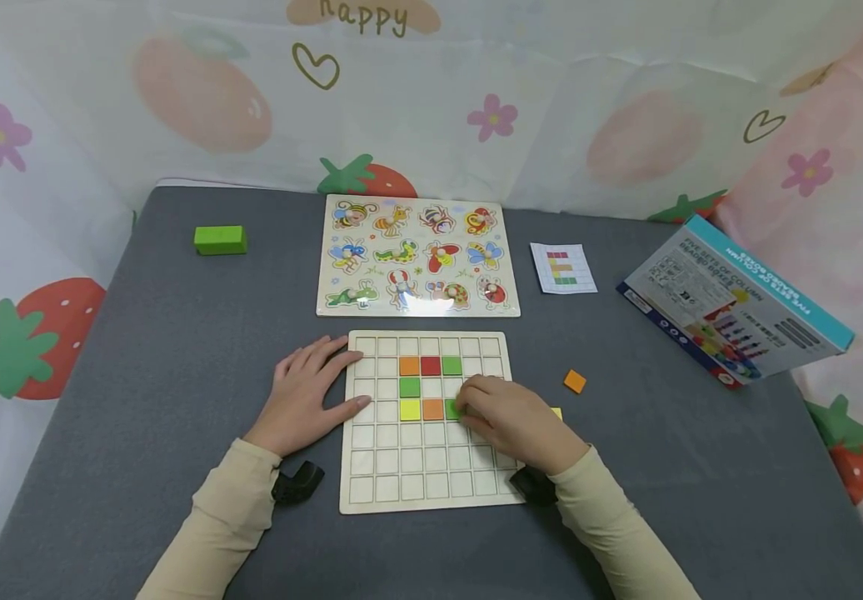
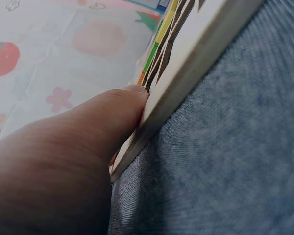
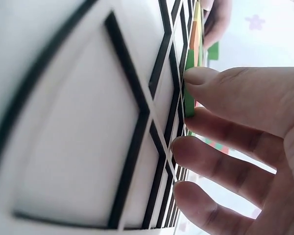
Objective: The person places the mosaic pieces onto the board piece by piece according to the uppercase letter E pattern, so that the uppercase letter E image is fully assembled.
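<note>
A wooden grid board (image 1: 379,507) lies on the table with coloured square tiles in some cells. Its upper row shows an orange, a red (image 1: 430,367) and a green tile, with another green tile (image 1: 409,387) below the orange one. The row under that holds a yellow tile (image 1: 410,410), an orange tile (image 1: 432,409) and a green tile (image 3: 189,93) at its right end. Thumb and forefinger of my right hand (image 1: 517,417) pinch this last green tile, right at its cell. My left hand (image 1: 304,396) rests along the board's left edge, fingers extended, thumb (image 2: 122,100) touching the rim.
An orange tile (image 1: 575,382) lies right of the board; a yellow one (image 1: 556,412) is partly hidden behind my right hand. Behind the board are an insect puzzle (image 1: 418,283) and a pattern card (image 1: 564,268). A box (image 1: 739,304) stands right, a green block (image 1: 220,240) back left.
</note>
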The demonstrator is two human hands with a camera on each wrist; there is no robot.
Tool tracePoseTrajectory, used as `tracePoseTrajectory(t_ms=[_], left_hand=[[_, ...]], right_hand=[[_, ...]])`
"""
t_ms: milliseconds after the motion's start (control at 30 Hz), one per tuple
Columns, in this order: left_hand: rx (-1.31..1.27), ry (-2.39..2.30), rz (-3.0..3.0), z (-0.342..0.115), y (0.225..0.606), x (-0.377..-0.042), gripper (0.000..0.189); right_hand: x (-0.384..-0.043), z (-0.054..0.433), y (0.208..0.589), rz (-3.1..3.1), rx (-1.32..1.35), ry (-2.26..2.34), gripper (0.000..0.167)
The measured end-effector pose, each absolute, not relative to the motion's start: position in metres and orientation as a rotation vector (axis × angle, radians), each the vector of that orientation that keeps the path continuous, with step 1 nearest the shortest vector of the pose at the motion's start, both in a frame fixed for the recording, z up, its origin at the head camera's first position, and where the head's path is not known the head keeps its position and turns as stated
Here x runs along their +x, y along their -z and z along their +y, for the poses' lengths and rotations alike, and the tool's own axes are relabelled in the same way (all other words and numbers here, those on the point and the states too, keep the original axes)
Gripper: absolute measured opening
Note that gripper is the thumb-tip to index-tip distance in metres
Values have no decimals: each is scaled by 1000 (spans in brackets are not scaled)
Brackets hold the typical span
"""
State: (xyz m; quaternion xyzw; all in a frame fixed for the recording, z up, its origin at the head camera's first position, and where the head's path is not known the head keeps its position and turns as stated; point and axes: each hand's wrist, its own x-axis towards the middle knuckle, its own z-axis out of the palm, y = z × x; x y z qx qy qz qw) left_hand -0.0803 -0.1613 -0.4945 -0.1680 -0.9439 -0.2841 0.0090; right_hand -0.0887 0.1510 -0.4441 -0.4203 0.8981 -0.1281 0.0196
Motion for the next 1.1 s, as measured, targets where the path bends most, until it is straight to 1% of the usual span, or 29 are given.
tracePoseTrajectory(t_ms=[333,800,1100], left_hand=[[-524,888,-2953,-160,492,-80,64],[-514,892,-2975,-161,491,-80,68],[-525,880,-2972,-161,491,-80,65]], right_hand=[[-86,150,442,2755,-1306,418,18],[-88,145,442,2798,-1301,286,20],[-94,143,442,2776,-1306,222,21]])
